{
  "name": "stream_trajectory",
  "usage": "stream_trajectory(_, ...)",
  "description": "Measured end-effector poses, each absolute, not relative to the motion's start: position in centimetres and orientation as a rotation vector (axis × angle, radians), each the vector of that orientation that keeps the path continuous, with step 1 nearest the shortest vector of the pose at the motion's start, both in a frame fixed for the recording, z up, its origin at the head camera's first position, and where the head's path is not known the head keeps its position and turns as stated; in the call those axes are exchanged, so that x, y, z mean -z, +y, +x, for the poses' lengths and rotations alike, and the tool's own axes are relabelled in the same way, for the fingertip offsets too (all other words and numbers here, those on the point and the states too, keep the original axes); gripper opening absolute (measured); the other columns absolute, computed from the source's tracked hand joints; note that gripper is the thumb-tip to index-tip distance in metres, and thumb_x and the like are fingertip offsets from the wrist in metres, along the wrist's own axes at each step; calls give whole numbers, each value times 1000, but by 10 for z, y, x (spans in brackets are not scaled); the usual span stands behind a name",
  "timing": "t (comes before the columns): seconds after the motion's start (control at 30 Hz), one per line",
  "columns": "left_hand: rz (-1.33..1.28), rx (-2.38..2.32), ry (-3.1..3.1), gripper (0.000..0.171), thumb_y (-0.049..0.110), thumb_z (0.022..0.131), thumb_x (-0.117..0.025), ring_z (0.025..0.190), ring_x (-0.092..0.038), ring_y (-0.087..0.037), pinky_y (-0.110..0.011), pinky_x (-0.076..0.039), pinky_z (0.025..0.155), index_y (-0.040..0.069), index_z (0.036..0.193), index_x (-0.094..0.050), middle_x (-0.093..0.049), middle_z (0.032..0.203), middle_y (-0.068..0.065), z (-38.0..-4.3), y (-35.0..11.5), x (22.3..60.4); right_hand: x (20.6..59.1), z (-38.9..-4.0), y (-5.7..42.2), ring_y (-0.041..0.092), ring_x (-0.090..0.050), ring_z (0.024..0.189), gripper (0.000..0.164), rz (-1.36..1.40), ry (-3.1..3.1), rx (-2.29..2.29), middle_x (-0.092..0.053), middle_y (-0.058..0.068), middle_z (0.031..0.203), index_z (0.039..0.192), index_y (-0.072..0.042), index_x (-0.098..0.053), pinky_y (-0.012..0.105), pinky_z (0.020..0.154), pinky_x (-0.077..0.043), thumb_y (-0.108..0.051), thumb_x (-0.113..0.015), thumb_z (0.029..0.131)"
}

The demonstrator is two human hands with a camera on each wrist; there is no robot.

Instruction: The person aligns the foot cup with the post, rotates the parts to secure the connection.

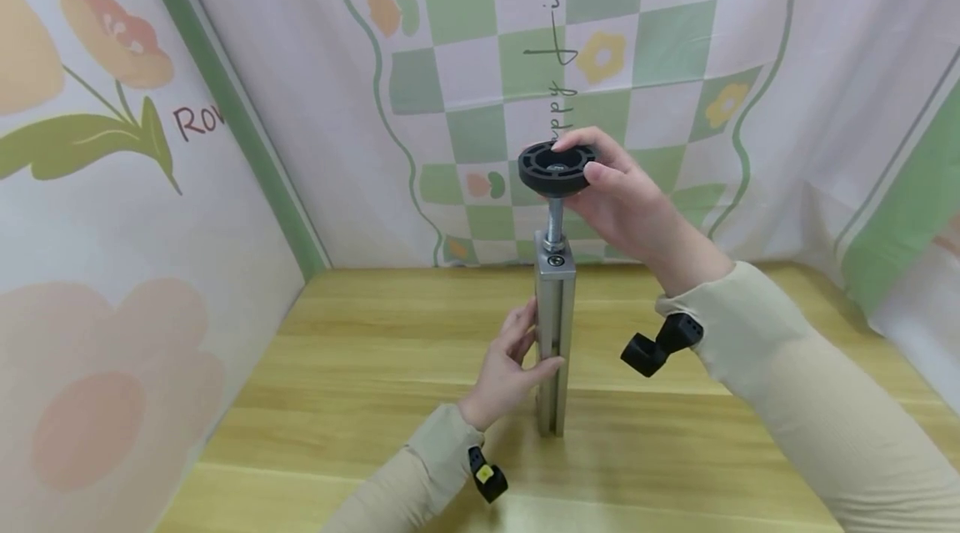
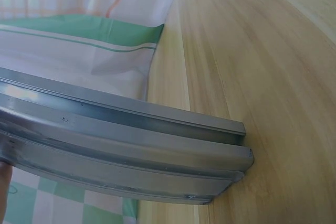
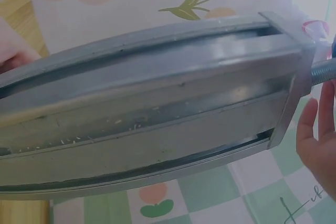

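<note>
An aluminium extrusion profile (image 1: pixel 550 316) stands upright on the table, its slots running lengthwise. From its top end plate (image 1: pixel 566 273) rises a threaded rod (image 1: pixel 555 220) with a nut at its base. That rod carries a round black levelling foot (image 1: pixel 536 176), flat side up. My right hand (image 1: pixel 630 203) grips the foot's rim from the right, thumb and fingers around it. Lower down, my left hand (image 1: pixel 502 379) holds the profile from the left, thumb on the near side and fingers behind. In the left wrist view, the profile's lower end (image 2: pixel 231 156) meets the wood.
A wood-grain table (image 1: pixel 360 383) lies beneath. Printed cloth with green and white checks (image 1: pixel 465 7) hangs behind it, and a flower-patterned cloth (image 1: pixel 150 224) closes the left side. Black camera mounts (image 1: pixel 645 354) sit on both sleeves.
</note>
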State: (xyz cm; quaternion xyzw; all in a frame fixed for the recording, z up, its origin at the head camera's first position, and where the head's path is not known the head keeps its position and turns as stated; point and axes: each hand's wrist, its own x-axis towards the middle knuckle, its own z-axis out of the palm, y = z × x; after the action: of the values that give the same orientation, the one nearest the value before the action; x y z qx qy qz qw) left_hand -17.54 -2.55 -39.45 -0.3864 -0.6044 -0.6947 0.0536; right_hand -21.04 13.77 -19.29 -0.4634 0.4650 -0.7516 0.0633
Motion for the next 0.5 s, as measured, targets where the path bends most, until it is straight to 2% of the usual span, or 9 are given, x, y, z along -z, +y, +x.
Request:
stream_trajectory(0.13,-1160,2120,-1848,99,-17,80,-62,125,-39,-4,-33,-34,112,51,142,-25,-30,136,-29,-175,-25,395,190,-199,136,21,-50,112,15,-1287,1595,2362,-50,12,120,105,-17,-63,28,96,-44,-16,-64,89)
stream_trajectory(0.27,-1150,2124,-1839,96,-16,81,-62,125,-39,-5,-30,-35,110,47,143,-26,-31,137,-27,-175,-25,395,183,-186,131,17,-57,105,18,-1078,1920,2407,-60,7,111,100,-18,-63,26,97,-41,-6,-56,89)
stream_trajectory(0.33,-1152,2124,-1829,94,-16,81,-62,125,-39,-6,-29,-36,110,44,145,-26,-30,138,-27,-175,-25,395,180,-181,128,16,-58,100,22,-974,2056,2400,-63,4,107,99,-19,-62,26,96,-41,-3,-53,88)
stream_trajectory(0.5,-1173,2129,-1822,93,-15,81,-62,126,-39,-6,-33,-35,111,39,147,-25,-29,139,-27,-175,-25,395,177,-173,127,14,-59,92,22,-854,2210,2390,-62,3,105,97,-20,-61,21,87,-47,-1,-57,89)
